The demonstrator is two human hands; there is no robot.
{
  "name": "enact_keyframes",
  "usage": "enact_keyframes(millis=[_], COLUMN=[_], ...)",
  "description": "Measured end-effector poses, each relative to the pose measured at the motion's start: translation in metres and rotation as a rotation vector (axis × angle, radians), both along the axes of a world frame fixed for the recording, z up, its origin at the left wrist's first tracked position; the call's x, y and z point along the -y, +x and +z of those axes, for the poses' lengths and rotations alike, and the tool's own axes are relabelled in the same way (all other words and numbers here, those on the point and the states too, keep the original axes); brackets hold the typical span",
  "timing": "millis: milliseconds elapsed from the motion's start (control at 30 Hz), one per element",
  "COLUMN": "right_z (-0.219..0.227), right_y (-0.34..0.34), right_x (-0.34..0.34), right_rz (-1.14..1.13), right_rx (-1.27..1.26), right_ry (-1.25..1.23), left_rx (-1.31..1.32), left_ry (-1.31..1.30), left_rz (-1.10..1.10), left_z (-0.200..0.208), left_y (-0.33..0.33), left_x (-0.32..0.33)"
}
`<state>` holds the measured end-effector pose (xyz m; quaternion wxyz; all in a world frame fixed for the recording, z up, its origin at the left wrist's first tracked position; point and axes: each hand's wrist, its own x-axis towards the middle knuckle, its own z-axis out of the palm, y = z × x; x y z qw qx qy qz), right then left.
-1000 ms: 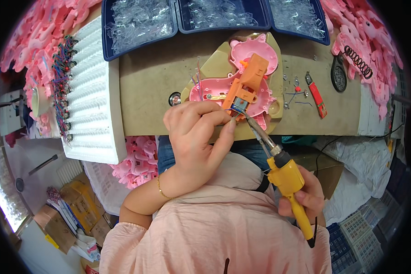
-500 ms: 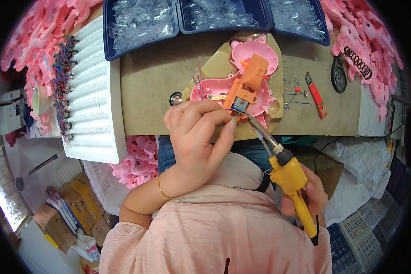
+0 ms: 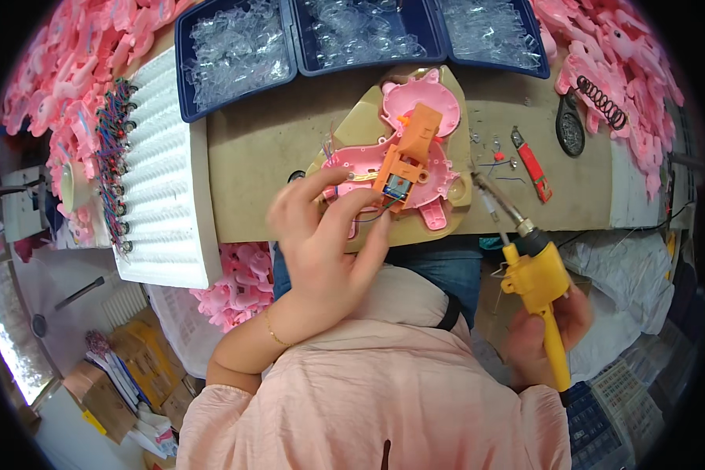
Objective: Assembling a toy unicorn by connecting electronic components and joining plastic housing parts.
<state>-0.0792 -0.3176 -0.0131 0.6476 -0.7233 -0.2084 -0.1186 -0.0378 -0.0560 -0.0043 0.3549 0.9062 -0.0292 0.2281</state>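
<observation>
A pink plastic toy shell half [image 3: 360, 155] lies in a tan holder [image 3: 456, 98] on the bench. An orange plastic housing [image 3: 420, 129] sits on it, with a small blue-grey motor [image 3: 398, 186] at its near end. My left hand [image 3: 321, 235] is over the shell's near left side, fingers spread, thumb and forefinger apart beside a thin dark wire [image 3: 380, 213] at the motor. My right hand [image 3: 552, 333] grips the yellow handle of a soldering iron [image 3: 536, 274] with a feed tube. Its tip is right of the holder, away from the motor.
Blue bins [image 3: 368, 66] of clear plastic parts line the far edge. A white foam tray [image 3: 164, 172] with wired motors [image 3: 113, 157] stands left. Right lie a red cutter knife [image 3: 533, 164], a black coil-corded object [image 3: 570, 129] and small metal bits. Pink shells [image 3: 63, 94] pile at both sides.
The soldering iron has moved right, off the motor, with my right hand. My left hand has shifted slightly left and its fingers have spread apart.
</observation>
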Motion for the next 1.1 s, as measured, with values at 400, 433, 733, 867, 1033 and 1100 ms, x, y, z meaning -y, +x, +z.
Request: enact_keyframes(millis=[400,433,733,867,1033,1100], right_z=[-0.002,-0.003,-0.002,-0.004,-0.004,-0.004], right_y=[0.006,0.006,0.023,0.026,0.025,0.029], right_x=[0.020,0.021,0.033,0.024,0.022,0.021], right_rz=[-0.379,-0.400,-0.467,-0.427,-0.489,-0.472], right_rx=[0.060,0.046,0.041,-0.014,-0.053,-0.115], right_ry=[0.038,0.041,0.143,0.162,0.127,0.140], left_rx=[0.199,0.164,-0.106,-0.088,-0.486,-0.450], left_ry=[0.834,0.826,0.338,0.565,-0.151,-0.188], left_rz=[-0.517,-0.603,-0.506,-0.486,-0.423,-0.293], left_z=[0.012,0.011,0.054,0.048,0.031,0.016], left_y=[-0.002,0.000,0.043,0.070,0.070,0.059], left_x=[-0.010,-0.012,-0.006,0.010,-0.032,-0.040])
